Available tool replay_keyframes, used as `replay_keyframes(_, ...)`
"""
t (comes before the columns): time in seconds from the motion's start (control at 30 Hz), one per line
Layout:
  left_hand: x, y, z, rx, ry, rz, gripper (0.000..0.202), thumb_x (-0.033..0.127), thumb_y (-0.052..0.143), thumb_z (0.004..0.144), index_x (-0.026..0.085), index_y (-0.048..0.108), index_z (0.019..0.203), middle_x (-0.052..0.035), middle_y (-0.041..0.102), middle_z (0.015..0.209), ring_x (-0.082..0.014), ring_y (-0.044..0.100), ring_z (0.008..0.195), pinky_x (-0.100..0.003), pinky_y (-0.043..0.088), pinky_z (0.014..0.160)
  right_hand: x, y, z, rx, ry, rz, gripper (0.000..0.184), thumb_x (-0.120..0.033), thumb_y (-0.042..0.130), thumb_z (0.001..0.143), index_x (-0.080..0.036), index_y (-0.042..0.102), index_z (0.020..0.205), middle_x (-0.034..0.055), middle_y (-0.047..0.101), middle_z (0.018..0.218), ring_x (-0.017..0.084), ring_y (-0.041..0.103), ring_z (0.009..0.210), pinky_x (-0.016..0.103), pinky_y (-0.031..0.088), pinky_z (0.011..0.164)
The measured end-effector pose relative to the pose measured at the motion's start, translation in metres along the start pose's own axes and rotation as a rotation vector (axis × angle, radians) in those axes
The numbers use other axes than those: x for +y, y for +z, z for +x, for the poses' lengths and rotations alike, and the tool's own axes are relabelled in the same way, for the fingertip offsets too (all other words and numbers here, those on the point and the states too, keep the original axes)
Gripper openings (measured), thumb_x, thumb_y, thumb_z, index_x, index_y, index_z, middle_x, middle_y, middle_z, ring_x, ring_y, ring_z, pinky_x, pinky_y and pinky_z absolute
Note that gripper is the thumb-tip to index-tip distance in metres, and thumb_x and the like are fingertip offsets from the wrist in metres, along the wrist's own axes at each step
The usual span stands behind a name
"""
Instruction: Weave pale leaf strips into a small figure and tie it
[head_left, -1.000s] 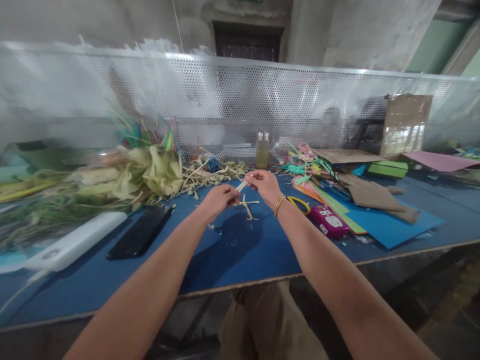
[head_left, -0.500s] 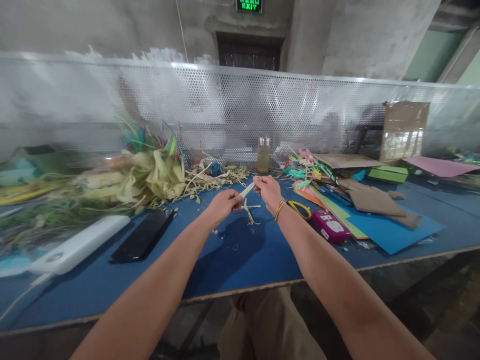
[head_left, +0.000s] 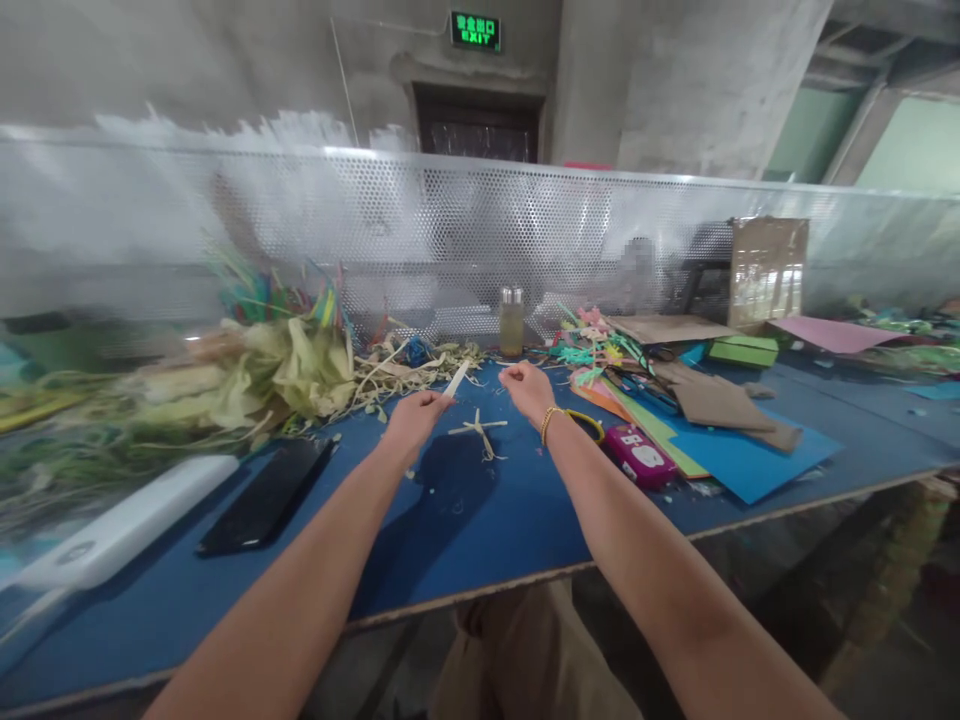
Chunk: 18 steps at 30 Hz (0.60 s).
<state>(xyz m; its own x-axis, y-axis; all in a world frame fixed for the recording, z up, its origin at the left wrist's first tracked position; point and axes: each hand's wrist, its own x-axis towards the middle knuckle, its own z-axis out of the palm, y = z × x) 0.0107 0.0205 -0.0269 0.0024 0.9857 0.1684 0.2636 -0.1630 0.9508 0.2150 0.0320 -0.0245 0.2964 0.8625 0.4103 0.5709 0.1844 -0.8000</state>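
My left hand (head_left: 415, 418) is closed on a flat, pale husk strip (head_left: 457, 378), which points up and away from the fingertips. Apart from it, to the right, my right hand (head_left: 529, 388) has its thumb and fingers pinched together. Whether anything thin is between them cannot be made out. On the blue table (head_left: 427, 550), between and just below the hands, lies a small cross-shaped piece of tied pale husk (head_left: 478, 428) with curled loose ends.
Pale green husks (head_left: 311, 365) and plant scraps heap at left, near a black phone (head_left: 266, 497) and white power strip (head_left: 127, 520). A bottle (head_left: 511, 325) stands behind. At right are yellow-handled scissors (head_left: 589, 422), a purple case (head_left: 637, 455), coloured paper (head_left: 765, 460) and cardboard (head_left: 712, 400).
My hands have moved apart. The husk strip, earlier stretched between both hands, is now only in the left. The tied husk cross shows more fully, and the view has shifted somewhat right and up.
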Motion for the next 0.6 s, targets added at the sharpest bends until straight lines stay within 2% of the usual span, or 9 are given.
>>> replay_keyframes(0.17,0.002,-0.001,0.001,0.043,-0.103,-0.28,0.014,0.027,0.07,0.068,0.015,0.07,0.075,0.0008,0.058,0.063,-0.0086,0.047,0.051,-0.021,0.035,0.049,-0.005,-0.013,0.007,0.02,-0.009,-0.088,0.019,-0.036,0.059,0.076,-0.02,0.07,0.077,0.0035,0.071,0.08,0.016,0.062,0.074,0.025,0.041,0.067)
replay_keyframes(0.23,0.005,-0.002,0.0,-0.003,-0.183,-0.455,0.008,0.016,0.068,0.071,0.015,0.068,0.078,0.0013,0.058,0.064,-0.0069,0.048,0.05,-0.019,0.039,0.05,-0.01,-0.014,0.007,-0.011,-0.037,-0.075,0.02,-0.037,0.061,0.075,-0.019,0.07,0.075,0.0037,0.07,0.078,0.016,0.061,0.071,0.026,0.04,0.065)
replay_keyframes(0.33,0.009,-0.004,-0.002,-0.059,-0.291,-0.67,0.012,0.004,0.059,0.076,0.015,0.065,0.08,0.0009,0.059,0.064,-0.006,0.054,0.05,-0.017,0.045,0.052,-0.019,-0.015,0.005,-0.106,-0.092,-0.049,0.017,-0.036,0.066,0.072,-0.02,0.07,0.068,0.0037,0.068,0.071,0.016,0.058,0.065,0.028,0.039,0.063)
replay_keyframes(0.47,0.015,-0.006,-0.004,-0.095,-0.343,-0.722,0.009,0.006,0.06,0.079,0.014,0.062,0.077,0.0005,0.059,0.062,-0.0061,0.055,0.049,-0.014,0.046,0.047,-0.029,-0.015,-0.001,-0.183,-0.142,-0.013,0.012,-0.029,0.069,0.069,-0.02,0.07,0.062,0.0029,0.067,0.064,0.015,0.057,0.063,0.028,0.038,0.063)
replay_keyframes(0.6,0.021,-0.005,-0.011,-0.28,-0.375,-0.736,0.007,0.01,0.057,0.084,0.012,0.064,0.083,0.0003,0.058,0.061,-0.0055,0.054,0.048,-0.013,0.044,0.043,-0.034,-0.007,-0.011,-0.305,-0.042,0.254,0.022,-0.04,0.068,0.073,-0.018,0.073,0.071,0.0031,0.069,0.069,0.013,0.056,0.063,0.025,0.038,0.061)
